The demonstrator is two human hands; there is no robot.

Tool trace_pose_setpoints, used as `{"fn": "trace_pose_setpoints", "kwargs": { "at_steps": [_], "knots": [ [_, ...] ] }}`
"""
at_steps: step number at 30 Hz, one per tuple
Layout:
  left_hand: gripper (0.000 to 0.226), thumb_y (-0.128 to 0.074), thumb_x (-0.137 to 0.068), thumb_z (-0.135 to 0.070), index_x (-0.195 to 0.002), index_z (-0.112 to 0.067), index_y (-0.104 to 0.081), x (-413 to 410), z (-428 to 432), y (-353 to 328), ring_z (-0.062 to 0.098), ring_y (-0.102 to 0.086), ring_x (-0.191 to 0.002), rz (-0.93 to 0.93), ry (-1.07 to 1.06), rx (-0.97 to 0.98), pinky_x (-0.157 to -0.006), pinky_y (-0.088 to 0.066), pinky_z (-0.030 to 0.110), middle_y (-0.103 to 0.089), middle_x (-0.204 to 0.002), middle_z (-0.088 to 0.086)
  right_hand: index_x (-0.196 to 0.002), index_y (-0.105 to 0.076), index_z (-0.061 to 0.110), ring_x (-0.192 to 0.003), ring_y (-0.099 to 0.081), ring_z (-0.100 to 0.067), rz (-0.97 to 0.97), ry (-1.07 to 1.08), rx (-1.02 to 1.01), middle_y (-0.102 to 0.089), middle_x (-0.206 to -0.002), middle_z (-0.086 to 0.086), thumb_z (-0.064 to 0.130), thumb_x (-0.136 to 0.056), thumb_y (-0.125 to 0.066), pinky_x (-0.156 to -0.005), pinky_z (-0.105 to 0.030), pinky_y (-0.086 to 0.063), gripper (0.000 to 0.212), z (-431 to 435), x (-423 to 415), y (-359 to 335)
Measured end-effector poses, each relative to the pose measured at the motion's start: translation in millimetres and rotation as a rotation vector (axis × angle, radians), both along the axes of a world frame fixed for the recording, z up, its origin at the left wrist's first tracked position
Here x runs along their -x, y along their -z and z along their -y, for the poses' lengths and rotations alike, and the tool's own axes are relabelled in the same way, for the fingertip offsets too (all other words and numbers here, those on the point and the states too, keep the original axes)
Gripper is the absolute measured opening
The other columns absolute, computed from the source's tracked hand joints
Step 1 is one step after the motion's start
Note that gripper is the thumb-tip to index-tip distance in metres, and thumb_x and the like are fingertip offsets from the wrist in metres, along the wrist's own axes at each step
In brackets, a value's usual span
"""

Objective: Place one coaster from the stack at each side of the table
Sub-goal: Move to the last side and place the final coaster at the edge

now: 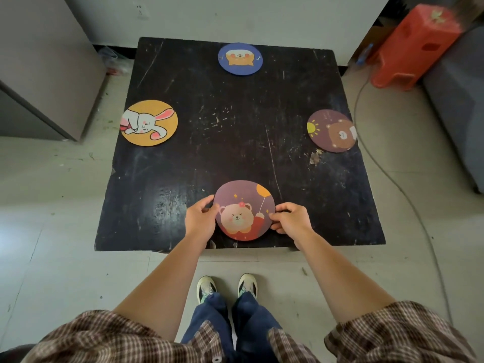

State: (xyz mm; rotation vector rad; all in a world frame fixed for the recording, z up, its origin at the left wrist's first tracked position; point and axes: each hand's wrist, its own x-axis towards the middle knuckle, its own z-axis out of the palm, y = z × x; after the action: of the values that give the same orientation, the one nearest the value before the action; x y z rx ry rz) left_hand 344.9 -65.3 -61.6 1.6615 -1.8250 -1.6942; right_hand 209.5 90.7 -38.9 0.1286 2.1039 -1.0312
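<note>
Black scratched table [235,132] on pale tiled floor, red stool [416,45] beyond far-right corner. Four round coasters, one per table side. Bear-with-balloon coaster [245,210] at near edge, picture upright toward person; left hand [200,218] and right hand [290,218] pinch its opposite rims. Rabbit coaster [149,123] overhangs left edge, brown bear coaster [332,131] at right edge, blue coaster [240,58] at far edge. Table centre bare.

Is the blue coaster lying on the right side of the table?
No, the blue coaster lies at the far side of the table; the right side holds a brown bear coaster.
</note>
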Motion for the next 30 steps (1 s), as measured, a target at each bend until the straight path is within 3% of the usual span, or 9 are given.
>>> {"fn": "trace_pose_setpoints", "kwargs": {
  "at_steps": [4, 9, 16, 21, 30],
  "knots": [
    [0.033, -0.062, -0.088, -0.023, -0.121, -0.021, -0.061, 6.0, -6.4, 2.1, 0.009, -0.051, -0.092, 0.035, -0.044, 0.036, -0.078, -0.045, 0.025, -0.063, -0.118, -0.001, -0.096, -0.064, 0.013, -0.065, -0.067, -0.016, 0.016, -0.016, 0.002, -0.071, -0.085, -0.01, 0.012, -0.082, -0.07, -0.061, -0.027, -0.055, 0.015, -6.3, 5.1, 6.5],
    [0.033, -0.064, -0.086, -0.021, -0.119, -0.019, -0.062, 8.5, -9.3, 5.0, 0.015, -0.058, -0.094, 0.049, -0.054, 0.022, -0.087, -0.053, 0.036, -0.066, -0.113, 0.003, -0.085, -0.066, 0.011, -0.065, -0.068, -0.018, 0.027, -0.009, 0.009, -0.071, -0.077, -0.009, 0.015, -0.083, -0.067, -0.063, -0.029, -0.057, 0.004, -11.6, 10.1, 13.2],
    [0.034, -0.069, -0.082, -0.014, -0.115, -0.011, -0.065, 3.5, -8.3, 4.6, 0.017, -0.062, -0.093, 0.078, -0.044, 0.007, -0.084, -0.052, 0.033, -0.07, -0.106, 0.006, -0.075, -0.072, 0.008, -0.067, -0.062, -0.017, -0.012, -0.112, -0.094, -0.069, -0.071, -0.007, 0.015, -0.079, -0.069, -0.067, -0.032, -0.054, 0.009, -17.7, 5.1, 17.4],
    [0.031, -0.068, -0.081, -0.011, -0.111, -0.013, -0.067, -1.3, -10.6, 3.2, 0.018, -0.062, -0.086, 0.115, -0.002, 0.065, -0.077, -0.049, 0.03, -0.069, -0.093, 0.003, -0.082, -0.075, 0.009, -0.069, -0.06, -0.012, -0.058, -0.132, -0.11, -0.067, -0.073, 0.001, 0.018, -0.08, -0.07, -0.058, -0.022, -0.047, 0.01, -19.7, 0.7, 19.2],
    [0.029, -0.07, -0.08, -0.015, -0.108, -0.014, -0.067, -7.2, -14.0, 5.7, 0.014, -0.059, -0.079, 0.138, 0.053, 0.13, -0.072, -0.045, 0.027, -0.065, -0.084, -0.002, -0.081, -0.073, 0.012, -0.068, -0.059, -0.009, -0.111, -0.166, -0.12, -0.065, -0.072, 0.006, 0.019, -0.083, -0.068, -0.054, -0.02, -0.042, 0.009, -20.9, -1.9, 22.7]
  ]
}}
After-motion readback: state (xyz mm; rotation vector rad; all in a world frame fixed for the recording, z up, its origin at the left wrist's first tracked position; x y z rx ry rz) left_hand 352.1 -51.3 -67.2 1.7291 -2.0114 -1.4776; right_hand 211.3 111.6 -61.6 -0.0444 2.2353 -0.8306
